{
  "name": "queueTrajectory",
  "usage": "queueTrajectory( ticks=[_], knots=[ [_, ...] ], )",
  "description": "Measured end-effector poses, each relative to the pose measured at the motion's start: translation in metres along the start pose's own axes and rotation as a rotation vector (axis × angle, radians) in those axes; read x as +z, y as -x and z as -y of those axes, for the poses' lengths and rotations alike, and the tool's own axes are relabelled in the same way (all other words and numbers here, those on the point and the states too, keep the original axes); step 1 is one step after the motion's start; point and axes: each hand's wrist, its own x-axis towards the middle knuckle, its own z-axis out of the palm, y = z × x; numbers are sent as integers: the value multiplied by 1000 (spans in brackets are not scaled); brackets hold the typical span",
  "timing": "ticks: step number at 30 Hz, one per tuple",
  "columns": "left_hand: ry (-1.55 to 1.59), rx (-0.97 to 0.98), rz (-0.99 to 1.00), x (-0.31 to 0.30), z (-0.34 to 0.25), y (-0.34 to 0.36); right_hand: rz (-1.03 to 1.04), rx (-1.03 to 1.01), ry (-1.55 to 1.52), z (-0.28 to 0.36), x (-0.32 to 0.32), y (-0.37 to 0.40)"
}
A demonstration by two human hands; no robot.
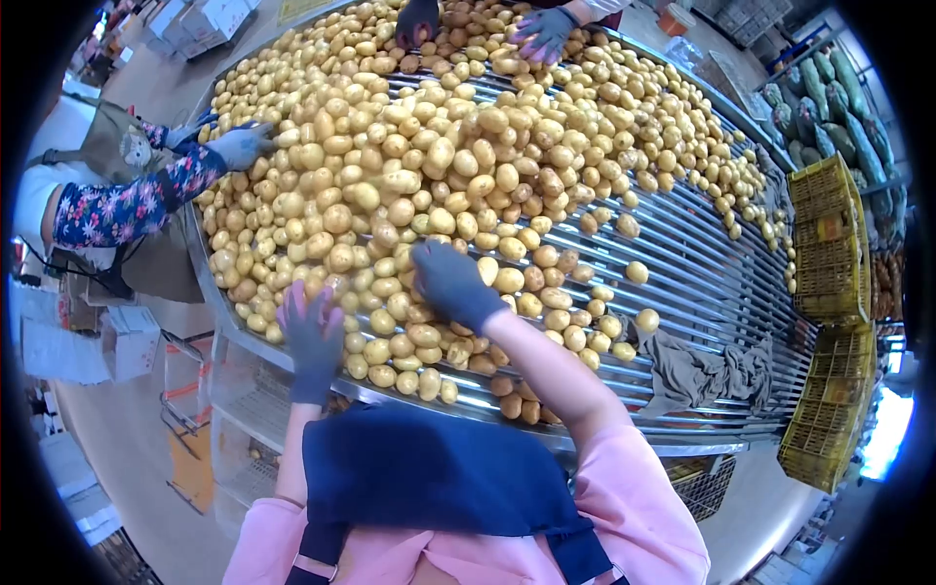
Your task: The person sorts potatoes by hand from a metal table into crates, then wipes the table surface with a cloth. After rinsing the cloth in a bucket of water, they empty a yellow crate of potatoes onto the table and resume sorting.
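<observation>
A thick layer of yellow potatoes (pixel 390 185) covers much of a metal roller table (pixel 682 244). My left hand (pixel 312 341), in a grey glove with pinkish fingertips, rests at the near left edge of the potatoes, fingers spread, holding nothing. Reaching further in, my right hand (pixel 453 283), in a dark grey glove, is on the potatoes near the middle front. Its fingers point left and are partly hidden, so whether it grips a potato cannot be made out. A few browner potatoes (pixel 517 400) lie near the front edge, below my right forearm.
A co-worker's gloved hand (pixel 242 146) touches the potatoes at left; another person's gloved hands (pixel 544 37) work at the far side. A grey cloth (pixel 697 370) lies on the rollers at right. Yellow crates (pixel 829 390) stand beyond the right end. White boxes (pixel 132 341) are at left.
</observation>
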Motion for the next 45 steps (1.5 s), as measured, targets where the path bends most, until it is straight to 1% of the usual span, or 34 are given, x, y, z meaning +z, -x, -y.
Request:
queueTrajectory(
  ticks=[2, 3, 4, 5, 6, 8, 9, 10, 12, 14, 15, 16, 18, 19, 20, 21, 22, 23, 24, 25, 26, 28, 30, 32, 33, 34, 36, 38, 40, 41, 42, 43, 44, 45],
  knots=[
    [-2, 111, -48, 0, 1, 3, 123, 28, 63, -15, -27, 8],
    [13, 190, -104, 1, 0, 0, -63, 73, -96, -56, -13, 11],
    [14, 215, -87, -4, -9, -5, -440, -92, 95, -76, -30, 10],
    [173, 188, -101, 3, -16, -5, -325, 152, 112, -70, -69, 0],
    [254, 212, -104, 7, -24, -11, -285, 179, 181, -91, -75, -9],
    [336, 314, -82, 9, -41, -24, -91, 328, 261, -114, -71, -18],
    [341, 359, -16, 6, -54, -30, -96, 329, 257, -115, -68, -19],
    [339, 363, -15, 3, -66, -35, -113, 338, 301, -115, -65, -19],
    [516, 262, 275, 5, -86, -39, -121, 349, 345, -111, -63, -16],
    [500, 350, 319, 13, -97, -40, -42, 408, 224, -92, -64, -4],
    [524, 340, 349, 18, -101, -39, -60, 427, 240, -89, -54, 4],
    [525, 342, 350, 24, -102, -41, -94, 353, 188, -88, -45, 15],
    [479, 382, 271, 36, -104, -45, -214, 258, 163, -74, -30, 45],
    [483, 377, 273, 37, -106, -49, -220, 192, 119, -51, -42, 58],
    [446, 361, 317, 37, -107, -57, -114, 165, 121, -44, -42, 76],
    [409, 346, 358, 39, -109, -65, -179, 242, 41, -28, -32, 94],
    [413, 346, 358, 45, -111, -71, -87, 250, 0, -13, -40, 110],
    [339, 428, 303, 54, -113, -75, -97, 228, -82, -11, -35, 124],
    [269, 510, 246, 66, -115, -80, -48, 312, -131, 2, -38, 136],
    [168, 580, 266, 75, -121, -85, 31, 321, -163, 4, -38, 147],
    [189, 597, 271, 82, -125, -90, 105, 338, -194, 4, -39, 156],
    [-99, 643, 432, 84, -135, -100, 94, 353, -181, 8, -48, 163],
    [-129, 660, 480, 85, -143, -107, 95, 356, -178, 8, -58, 170],
    [-209, 672, 551, 86, -145, -112, 36, 425, -248, -2, -68, 168],
    [-213, 628, 583, 81, -151, -112, -60, 384, -216, -13, -70, 169],
    [-212, 631, 583, 83, -155, -111, -109, 448, -246, -18, -77, 164],
    [-261, 474, 664, 88, -163, -110, -176, 552, -78, -27, -93, 156],
    [-310, 443, 675, 92, -175, -110, -208, 545, -23, -43, -96, 148],
    [-440, 480, 848, 80, -192, -108, -237, 534, 32, -50, -98, 136],
    [-370, 448, 898, 80, -195, -107, -217, 509, 0, -50, -97, 126],
    [-344, 417, 854, 86, -194, -101, -201, 483, -30, -50, -96, 115],
    [-288, 412, 811, 84, -190, -97, -223, 379, 94, -57, -89, 105],
    [-232, 407, 768, 83, -186, -94, -227, 376, 94, -62, -84, 92],
    [-200, 377, 784, 72, -185, -93, -220, 340, 142, -66, -79, 79]
  ],
)
